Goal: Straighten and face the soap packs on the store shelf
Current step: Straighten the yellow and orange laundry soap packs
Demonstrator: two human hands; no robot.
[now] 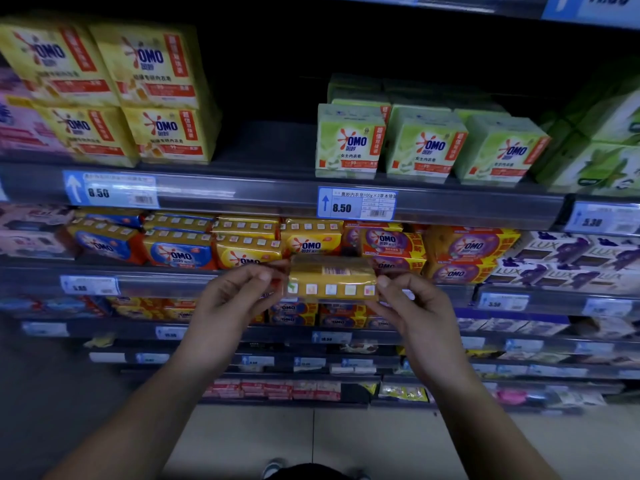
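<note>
Left hand [231, 295] and right hand [410, 299]: each was pinched on one end of a yellow soap pack [331, 278], held level just in front of the shelf edge [166, 277]. Yellow OMO packs [247, 242] were ranged directly behind. Open aisle floor [311, 434] was seen below the arms.

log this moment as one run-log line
step: facing soap | left hand: pinching pack's left end | right hand: pinching right end | yellow soap pack: off shelf, barcode side up
</note>
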